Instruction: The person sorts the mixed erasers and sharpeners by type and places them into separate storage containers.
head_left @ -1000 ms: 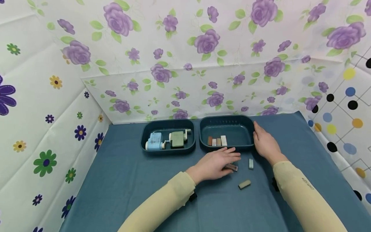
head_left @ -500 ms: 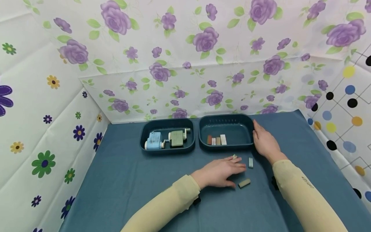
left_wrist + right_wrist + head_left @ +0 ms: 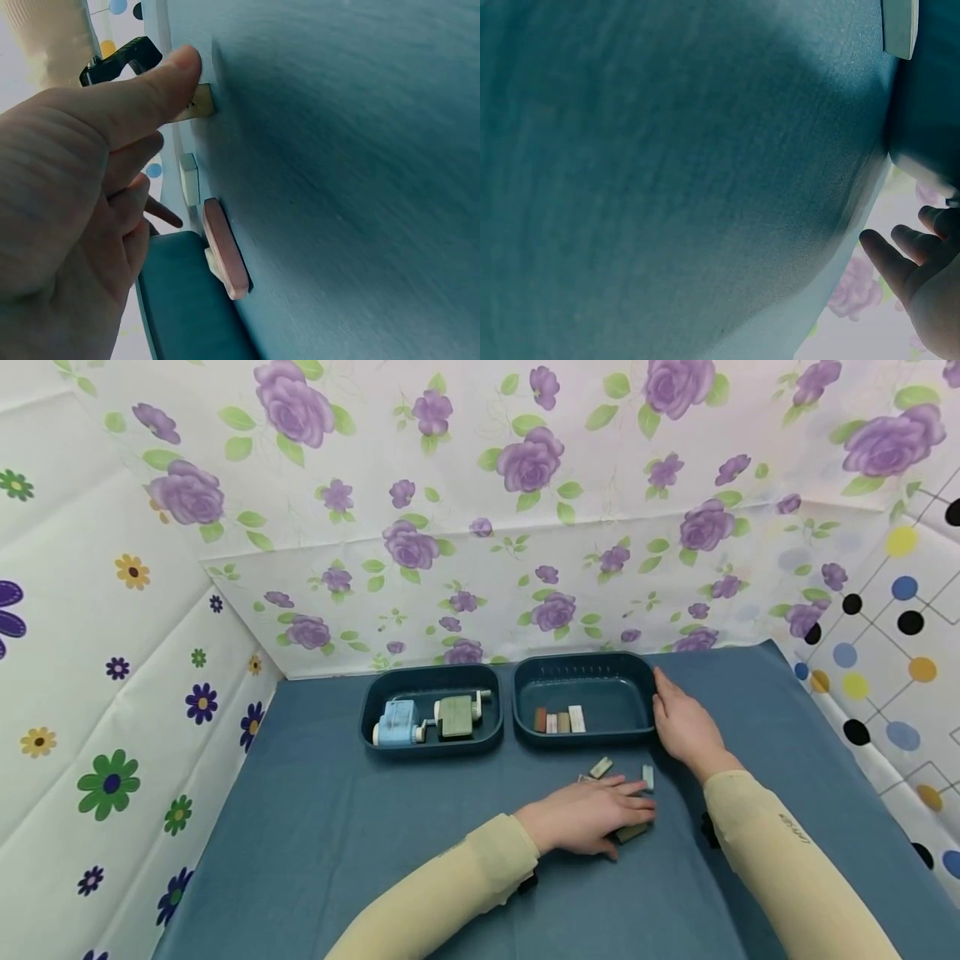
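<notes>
In the head view my left hand [image 3: 592, 817] reaches palm down over the cloth, its fingers extended above an olive eraser [image 3: 632, 833], which they partly cover. Beyond the fingertips lies a light blue eraser [image 3: 648, 777], and a pale green eraser [image 3: 602, 767] is closer to the trays. A long pinkish eraser [image 3: 225, 251] shows in the left wrist view, mostly hidden under the hand in the head view. My right hand [image 3: 684, 722] rests with straight fingers along the right side of a dark tray [image 3: 600, 689]. Several small erasers [image 3: 564, 723] stand in that tray.
Left of it stands a second dark tray [image 3: 450, 752], holding a blue pencil sharpener [image 3: 400, 724] and a green pencil sharpener [image 3: 456, 717], both with cranks. Behind the trays rises a flowered cloth wall [image 3: 450, 568]; patterned sheets hang at both sides.
My left hand has moved right and slightly toward me, off the pinkish eraser and over the olive one, uncovering the pale green eraser. The right hand stays at the tray.
</notes>
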Demonstrator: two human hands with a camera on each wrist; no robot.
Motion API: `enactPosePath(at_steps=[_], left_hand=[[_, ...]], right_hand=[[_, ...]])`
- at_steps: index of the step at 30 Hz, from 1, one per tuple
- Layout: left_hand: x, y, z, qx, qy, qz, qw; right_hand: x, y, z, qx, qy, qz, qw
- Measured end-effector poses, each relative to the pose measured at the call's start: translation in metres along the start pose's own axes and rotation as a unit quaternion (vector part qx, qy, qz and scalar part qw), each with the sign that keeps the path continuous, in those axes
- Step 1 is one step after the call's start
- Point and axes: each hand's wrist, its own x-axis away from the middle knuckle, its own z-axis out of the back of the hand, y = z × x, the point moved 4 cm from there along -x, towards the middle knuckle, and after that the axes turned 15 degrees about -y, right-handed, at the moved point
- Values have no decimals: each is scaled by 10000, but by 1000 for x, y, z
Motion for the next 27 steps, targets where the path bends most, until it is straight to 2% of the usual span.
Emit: enactPosePath(at_steps=[4,12,23,27], left_hand=[[-3,2,1,-158,-100,98,9998],[-7,3,2,4,-167,324,9993],[-8,0,5,181,103,549,9983],[-6,0,5,253,271,506,9980]], right_hand=[[0,0,0,-15,-3,-6,10000],[0,2,0,-72,18,39,10000],[-2,2,1,-56,22,39,10000],[-1,2,1,-54,-6,34,10000]])
